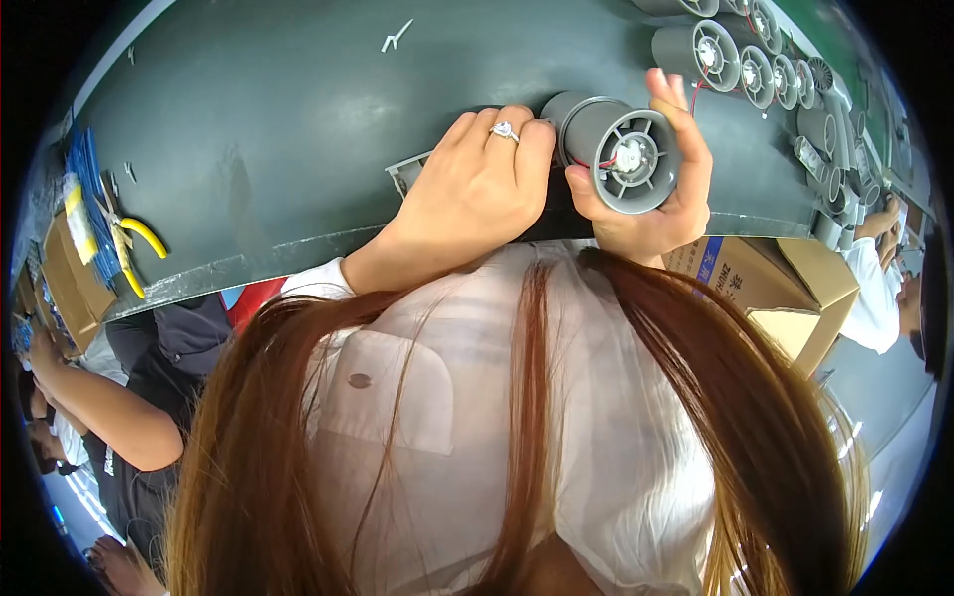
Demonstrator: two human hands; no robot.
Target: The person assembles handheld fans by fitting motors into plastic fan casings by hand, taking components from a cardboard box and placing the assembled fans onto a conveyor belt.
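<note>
In my right hand is a grey round fan housing, with its spoked open end turned up toward me. My thumb and fingers wrap its rim, while two fingertips point up beside it. A white hub with a red wire sits in its middle. My left hand, with a ring on one finger, is closed with its knuckles up, right by the housing's left side. Whatever its fingers pinch is hidden beneath them. A light grey slotted piece sticks out from under that hand, on the dark green tabletop.
Several similar fan housings stand at the far right, with grey tubes beyond. Yellow-handled cutters and blue cable ties lie at left. Small white scraps dot the table. A cardboard box is below the edge. Co-workers sit on both sides.
</note>
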